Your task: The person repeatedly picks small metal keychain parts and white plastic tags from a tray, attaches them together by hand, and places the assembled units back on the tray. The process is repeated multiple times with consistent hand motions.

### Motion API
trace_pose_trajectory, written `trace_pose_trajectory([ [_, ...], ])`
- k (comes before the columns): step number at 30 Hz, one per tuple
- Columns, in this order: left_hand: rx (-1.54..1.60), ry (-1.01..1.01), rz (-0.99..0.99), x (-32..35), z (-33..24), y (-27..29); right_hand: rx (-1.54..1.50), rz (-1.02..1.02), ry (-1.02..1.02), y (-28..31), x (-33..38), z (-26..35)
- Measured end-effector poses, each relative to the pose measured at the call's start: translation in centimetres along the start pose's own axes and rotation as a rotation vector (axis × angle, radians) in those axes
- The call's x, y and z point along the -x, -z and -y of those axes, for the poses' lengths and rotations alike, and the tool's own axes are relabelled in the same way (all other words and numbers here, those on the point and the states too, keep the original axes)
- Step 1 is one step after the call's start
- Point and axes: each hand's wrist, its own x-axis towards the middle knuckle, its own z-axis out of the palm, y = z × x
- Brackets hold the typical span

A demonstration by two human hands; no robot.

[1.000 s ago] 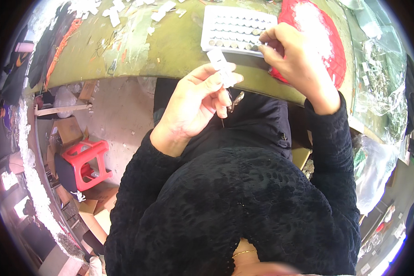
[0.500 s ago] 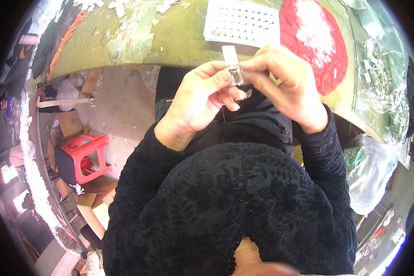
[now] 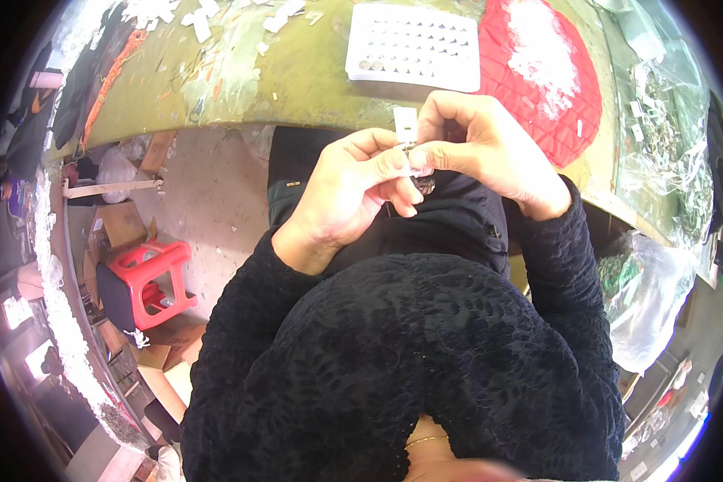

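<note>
- White plastic strip (image 3: 406, 127), small and flat, sits pinched between our two hands, held above our lap just short of the counter (image 3: 313, 76) edge.
- Left hand (image 3: 353, 189): forearm comes up from lower left in a black textured sleeve (image 3: 241, 321), wrist bent, palm turned toward us. Thumb and forefinger close on the lower end of the strip; other fingers curl in underneath.
- Right hand (image 3: 482, 153): forearm enters from the right, wrist cocked inward, back of hand up. Fingers are clenched over the strip's upper part, knuckles toward the counter; fingertips meet the left thumb.
- Both hands touch each other at the pinch point. A small dark piece (image 3: 424, 185) hangs just below it; we cannot tell what it is or which hand carries it.
- Strip is upright, top end poking out above the fingers, clear of the counter.
- On the olive-green counter beyond the hands: a white tray (image 3: 414, 48) with rows of small pockets, lying flat, apart from the hands.
- Beside the tray, to its right: a red quilted pad (image 3: 554, 104) with a heap of white bits on it.
- White scraps (image 3: 201, 24) scattered at the counter's far left.
- Red plastic stool (image 3: 149, 277) on the floor at our left, well apart.
- Clear plastic bags (image 3: 651, 297) hang at our right.
</note>
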Motion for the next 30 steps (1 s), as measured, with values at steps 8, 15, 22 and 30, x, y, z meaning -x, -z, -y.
trace_pose_trajectory([
  [8,0.006,0.057,0.089,-0.7,-0.6,0.5,-0.034,-0.08,-0.015,1.1,-0.5,0.1],
  [15,0.19,0.089,0.023,-1.3,-1.2,1.1,0.87,-0.543,0.481,1.9,-2.5,-2.6],
  [22,0.236,0.05,0.022,-1.4,-1.2,1.5,1.002,-0.492,0.504,2.6,-2.6,-2.9],
  [30,0.252,0.057,0.065,-1.4,-1.0,1.4,0.576,-0.322,0.518,0.0,-0.9,-0.6],
])
